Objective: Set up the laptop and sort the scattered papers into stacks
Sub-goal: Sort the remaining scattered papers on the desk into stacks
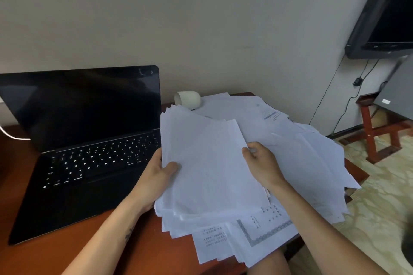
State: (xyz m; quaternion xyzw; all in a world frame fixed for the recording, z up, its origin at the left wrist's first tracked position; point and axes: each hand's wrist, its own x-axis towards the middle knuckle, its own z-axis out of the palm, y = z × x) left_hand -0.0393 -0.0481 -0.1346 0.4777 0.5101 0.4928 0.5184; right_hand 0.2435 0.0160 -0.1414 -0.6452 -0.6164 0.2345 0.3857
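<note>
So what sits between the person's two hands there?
In the head view, a thick stack of white paper sheets spans the gap: the left hand holds its left edge, the right hand its right edge.

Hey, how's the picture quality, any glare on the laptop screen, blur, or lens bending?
Head view: the laptop screen is dark, faint reflection near its top right corner; wide-angle bending slants the wall monitor; print on the papers is too soft to read; lighting is even.
</note>
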